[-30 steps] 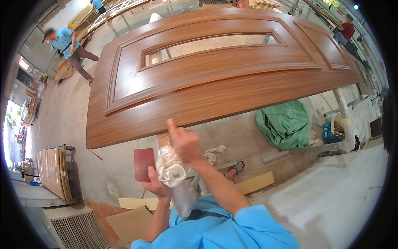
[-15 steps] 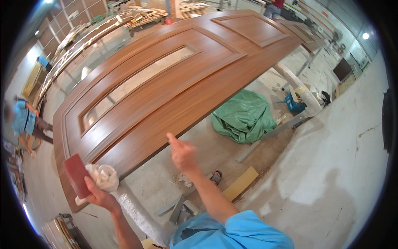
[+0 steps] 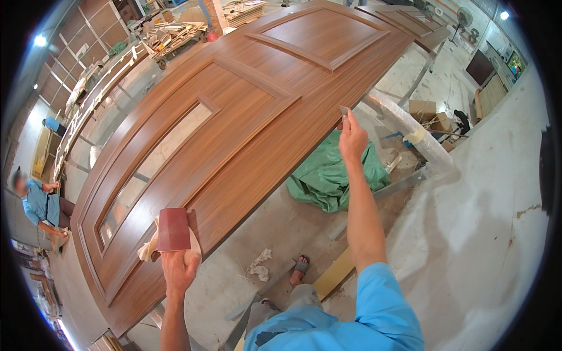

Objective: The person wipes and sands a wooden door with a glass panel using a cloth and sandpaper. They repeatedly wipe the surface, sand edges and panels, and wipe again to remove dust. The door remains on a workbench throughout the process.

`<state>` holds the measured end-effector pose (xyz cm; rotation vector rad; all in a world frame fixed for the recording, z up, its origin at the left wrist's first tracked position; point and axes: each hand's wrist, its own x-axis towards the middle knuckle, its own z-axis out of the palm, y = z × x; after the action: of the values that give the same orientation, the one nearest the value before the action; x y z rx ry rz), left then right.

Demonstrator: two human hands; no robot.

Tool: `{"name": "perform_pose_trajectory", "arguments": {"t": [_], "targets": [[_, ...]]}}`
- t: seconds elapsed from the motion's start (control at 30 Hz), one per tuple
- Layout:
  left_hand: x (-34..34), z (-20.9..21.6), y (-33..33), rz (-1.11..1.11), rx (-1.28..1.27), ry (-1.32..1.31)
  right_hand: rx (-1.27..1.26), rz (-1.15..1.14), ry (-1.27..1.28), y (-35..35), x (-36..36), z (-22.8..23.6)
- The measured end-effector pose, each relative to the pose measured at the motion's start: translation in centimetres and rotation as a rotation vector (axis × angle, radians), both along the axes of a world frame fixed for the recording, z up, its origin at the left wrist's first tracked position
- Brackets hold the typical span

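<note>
A long brown wood-grain door (image 3: pixel 263 158) lies flat in front of me, with raised mouldings and a narrow opening. Over its near left part, my left hand (image 3: pixel 179 272) is closed on a dark red sandpaper piece (image 3: pixel 174 229) and a crumpled whitish cloth (image 3: pixel 147 248). Farther right, my right hand (image 3: pixel 353 143) pinches a small grey flat piece (image 3: pixel 344 110) at the door's near long edge. How that piece meets the edge is too small to tell.
A green tarp (image 3: pixel 328 181) lies bunched under the near edge, beside a plastic-wrapped support bar (image 3: pixel 404 120). A crumpled rag (image 3: pixel 260 266) and a yellowish board (image 3: pixel 335 275) are on the floor by my feet. A co-worker (image 3: pixel 42 202) stands beyond the door's left end.
My right hand has moved right and farther along the door's edge. My left hand, with the sandpaper and cloth, has shifted right over the door. The view has shifted as well.
</note>
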<state>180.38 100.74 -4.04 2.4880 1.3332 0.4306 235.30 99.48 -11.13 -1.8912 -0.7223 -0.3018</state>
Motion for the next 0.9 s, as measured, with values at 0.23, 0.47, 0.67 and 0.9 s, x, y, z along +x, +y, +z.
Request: {"name": "perform_pose_trajectory", "arguments": {"t": [0.23,0.47,0.67,0.9], "targets": [[8.9,1.0,2.4,-0.241,0.042,0.067,0.126,0.380,-0.441,-2.4,-12.8,-1.5],[21.5,1.5,7.1,-0.460,0.014,-0.020,0.069,0.456,-0.272,-3.0,-14.6,-1.1],[24.2,1.1,9.2,-0.530,-0.027,0.010,0.147,0.106,-0.263,0.7,3.0,-0.4],[24.3,1.5,8.5,-0.526,0.016,0.025,-0.118,-0.187,-0.025,3.7,21.5,0.8]]}}
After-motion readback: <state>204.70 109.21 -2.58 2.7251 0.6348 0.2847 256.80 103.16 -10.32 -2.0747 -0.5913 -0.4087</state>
